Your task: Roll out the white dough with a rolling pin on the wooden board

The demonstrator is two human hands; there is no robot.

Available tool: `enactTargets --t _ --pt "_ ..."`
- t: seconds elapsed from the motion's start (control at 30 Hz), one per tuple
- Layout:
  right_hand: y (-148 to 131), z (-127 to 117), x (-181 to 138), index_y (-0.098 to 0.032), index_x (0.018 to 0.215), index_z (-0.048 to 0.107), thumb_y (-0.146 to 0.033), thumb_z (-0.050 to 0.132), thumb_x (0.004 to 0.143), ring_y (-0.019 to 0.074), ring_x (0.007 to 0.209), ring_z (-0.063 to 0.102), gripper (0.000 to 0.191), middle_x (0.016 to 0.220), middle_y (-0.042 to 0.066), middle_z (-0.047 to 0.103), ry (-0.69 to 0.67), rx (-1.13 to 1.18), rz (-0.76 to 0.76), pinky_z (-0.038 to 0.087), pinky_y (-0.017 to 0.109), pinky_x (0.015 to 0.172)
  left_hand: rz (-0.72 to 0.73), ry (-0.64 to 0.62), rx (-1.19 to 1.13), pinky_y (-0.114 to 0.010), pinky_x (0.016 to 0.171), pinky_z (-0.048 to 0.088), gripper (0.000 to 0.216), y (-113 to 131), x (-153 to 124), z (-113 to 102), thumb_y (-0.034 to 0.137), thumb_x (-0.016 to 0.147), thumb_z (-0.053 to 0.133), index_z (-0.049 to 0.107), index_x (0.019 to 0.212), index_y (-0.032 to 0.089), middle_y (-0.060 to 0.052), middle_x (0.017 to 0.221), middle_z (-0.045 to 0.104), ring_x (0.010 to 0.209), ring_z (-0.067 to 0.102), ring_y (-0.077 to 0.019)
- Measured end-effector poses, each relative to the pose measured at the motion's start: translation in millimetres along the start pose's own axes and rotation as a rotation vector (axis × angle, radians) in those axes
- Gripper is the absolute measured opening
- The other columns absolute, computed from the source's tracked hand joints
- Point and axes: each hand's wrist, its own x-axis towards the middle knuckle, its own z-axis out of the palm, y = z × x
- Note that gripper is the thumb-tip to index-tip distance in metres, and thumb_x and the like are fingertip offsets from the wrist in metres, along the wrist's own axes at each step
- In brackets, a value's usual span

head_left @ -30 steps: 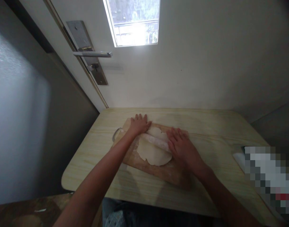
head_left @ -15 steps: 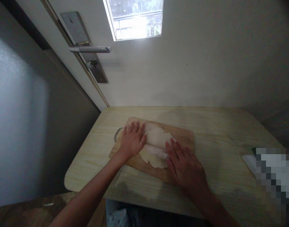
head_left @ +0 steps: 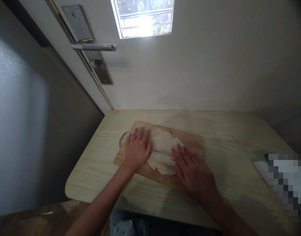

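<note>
A thin, flattened sheet of pale dough (head_left: 162, 141) with ragged edges lies on a wooden cutting board (head_left: 150, 173). Across the dough runs a whitish, flour-dusted rolling pin (head_left: 163, 158); its two ends are hidden under my hands. My left hand (head_left: 138, 147) rests flat over the pin's left end, fingers stretched out and pointing away from me. Over the right end lies my right hand (head_left: 192, 167), palm down with its fingers extended. Neither hand wraps round the pin.
The board sits on a light wood-grain table (head_left: 98, 170), its metal handle (head_left: 120, 138) at the left. Behind stands a pale door with a lever handle (head_left: 95, 47) and a small window (head_left: 145, 19). A blurred-out item (head_left: 288, 183) lies at the right.
My left hand has shifted very slightly left and towards me. The right hand and the rolling pin look almost the same; the camera view has moved a little.
</note>
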Motion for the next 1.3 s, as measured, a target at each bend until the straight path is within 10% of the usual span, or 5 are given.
enactTargets --t 0.63,1.3 --pt "32.9 -2.3 64.0 -0.017 0.111 0.048 -0.038 0.019 0.086 0.0222 0.108 0.043 0.044 0.119 0.013 0.048 -0.103 0.028 0.180 0.029 0.044 0.086 -0.019 0.066 -0.146 -0.027 0.079 0.038 0.027 1.9 92.5 13.6 0.021 0.079 0.032 0.055 0.090 0.015 -0.008 0.093 0.058 0.090 0.052 -0.0172" --pt "-8.0 -1.3 12.3 -0.019 0.117 0.045 -0.032 0.027 0.085 0.0227 0.113 0.037 0.039 0.123 0.006 0.045 0.067 -0.032 0.102 0.025 0.042 0.094 0.045 0.106 -0.037 -0.039 0.096 0.024 0.037 2.5 -6.7 1.3 0.035 0.085 0.023 0.047 0.110 0.022 -0.004 0.123 0.044 0.119 0.030 -0.0223"
